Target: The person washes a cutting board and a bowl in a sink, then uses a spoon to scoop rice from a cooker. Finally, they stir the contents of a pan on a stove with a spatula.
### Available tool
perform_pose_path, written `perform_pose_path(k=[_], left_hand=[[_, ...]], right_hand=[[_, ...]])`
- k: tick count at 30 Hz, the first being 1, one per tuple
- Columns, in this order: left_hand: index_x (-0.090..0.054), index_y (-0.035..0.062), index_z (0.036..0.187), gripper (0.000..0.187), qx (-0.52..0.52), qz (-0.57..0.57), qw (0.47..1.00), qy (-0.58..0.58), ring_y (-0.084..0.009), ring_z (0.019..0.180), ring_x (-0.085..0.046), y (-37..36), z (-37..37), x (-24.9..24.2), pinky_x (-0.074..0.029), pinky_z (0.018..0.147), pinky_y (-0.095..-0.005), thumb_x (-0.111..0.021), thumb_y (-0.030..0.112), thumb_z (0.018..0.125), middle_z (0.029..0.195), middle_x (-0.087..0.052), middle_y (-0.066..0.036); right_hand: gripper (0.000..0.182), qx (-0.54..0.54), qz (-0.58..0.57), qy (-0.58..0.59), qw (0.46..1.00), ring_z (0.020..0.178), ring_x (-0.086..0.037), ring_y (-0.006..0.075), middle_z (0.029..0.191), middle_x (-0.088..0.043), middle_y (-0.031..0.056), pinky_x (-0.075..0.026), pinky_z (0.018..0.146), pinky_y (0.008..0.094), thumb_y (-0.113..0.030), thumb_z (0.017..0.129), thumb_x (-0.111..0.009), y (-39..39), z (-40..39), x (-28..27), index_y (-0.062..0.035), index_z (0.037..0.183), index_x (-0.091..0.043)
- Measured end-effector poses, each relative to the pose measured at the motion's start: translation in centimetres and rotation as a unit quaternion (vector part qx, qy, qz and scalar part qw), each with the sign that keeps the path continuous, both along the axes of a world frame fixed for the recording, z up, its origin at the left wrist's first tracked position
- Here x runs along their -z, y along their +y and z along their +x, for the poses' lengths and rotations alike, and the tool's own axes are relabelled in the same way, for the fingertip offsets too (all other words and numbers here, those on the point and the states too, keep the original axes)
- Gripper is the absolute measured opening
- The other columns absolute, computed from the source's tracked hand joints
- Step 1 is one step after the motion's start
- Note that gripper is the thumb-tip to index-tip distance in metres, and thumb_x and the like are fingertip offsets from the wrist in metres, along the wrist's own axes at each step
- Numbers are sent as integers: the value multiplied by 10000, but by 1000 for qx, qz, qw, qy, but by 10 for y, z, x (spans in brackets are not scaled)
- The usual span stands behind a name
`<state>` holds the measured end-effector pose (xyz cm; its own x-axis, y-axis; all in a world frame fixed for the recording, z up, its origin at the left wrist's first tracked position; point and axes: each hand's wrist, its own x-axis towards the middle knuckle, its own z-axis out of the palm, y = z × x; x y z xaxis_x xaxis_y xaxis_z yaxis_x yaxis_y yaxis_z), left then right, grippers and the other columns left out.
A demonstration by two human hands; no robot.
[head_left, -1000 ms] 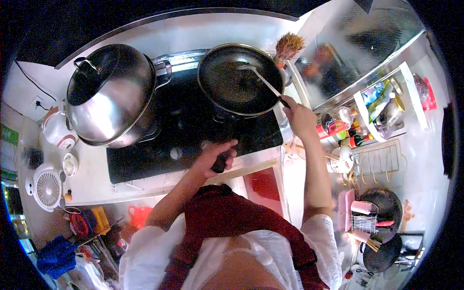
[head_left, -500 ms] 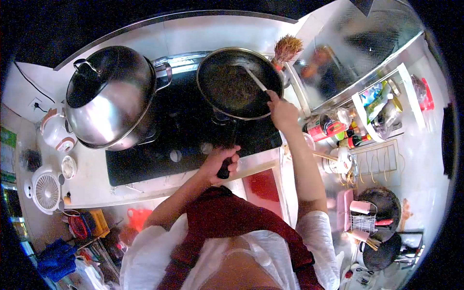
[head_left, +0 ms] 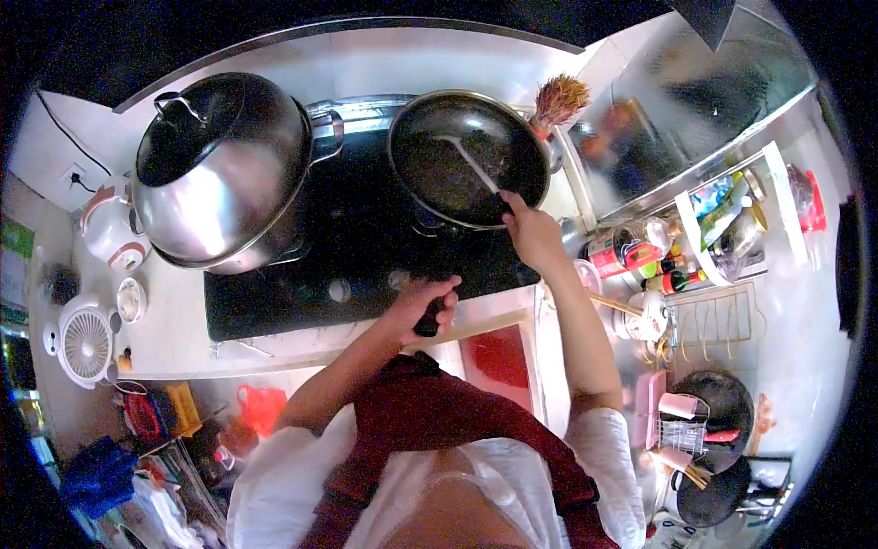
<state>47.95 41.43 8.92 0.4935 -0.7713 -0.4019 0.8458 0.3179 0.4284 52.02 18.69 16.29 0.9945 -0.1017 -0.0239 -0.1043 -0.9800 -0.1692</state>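
My left hand (head_left: 422, 309) is wrapped round the black handle (head_left: 428, 322) of a dark wok (head_left: 408, 157) that sits on the right side of the stove. A metal spatula (head_left: 477, 166) with a dark grip is held in my right hand (head_left: 532, 236), over the wok's near right rim. Its blade reaches down into the wok, left of the middle. Small dark bits seem to lie at the bottom, but I cannot make out what they are.
A large lidded steel pot (head_left: 224, 197) fills the left side of the black glass stove (head_left: 274, 302). Behind the wok's right edge stands a bristle brush (head_left: 560, 101). Bottles (head_left: 677, 280) and a pot lid rack (head_left: 718, 320) line the right counter. A white fan (head_left: 87, 343) stands far left.
The spatula has moved toward me and slightly left inside the wok, with my right hand drawn back nearer. My left hand keeps its grip on the handle. The whole view has shifted slightly.
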Motion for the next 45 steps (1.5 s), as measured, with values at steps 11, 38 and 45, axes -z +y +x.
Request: perform_pose_path(k=[11,38,45], left_hand=[[-489,56,1108,310,-1,7,1000,-1,-118,525,-441,4,4,-2,-390,453,-284,-592,230,873,708,-504,-12],[-500,51,1052,281,-9,-22,999,22,-133,509,-474,3,4,4,-396,431,-282,-607,225,860,726,-531,-32],[-503,54,1053,286,-17,-17,1000,-3,-130,506,-470,6,4,4,-391,438,-289,-612,233,859,727,-529,-31]], right_hand=[[387,-69,-139,15,988,679,-623,342,737,-622,151,-479,604,457,-246,875,-560,-20,-55,-52,-283,1256,-504],[347,-17,-83,-40,996,702,-629,373,768,-637,190,-491,604,480,-247,898,-518,-23,-55,-40,-198,1242,-509],[390,-32,-91,-9,995,745,-624,359,852,-645,170,-492,645,446,-197,850,-581,-31,-69,-52,-245,1233,-524]])
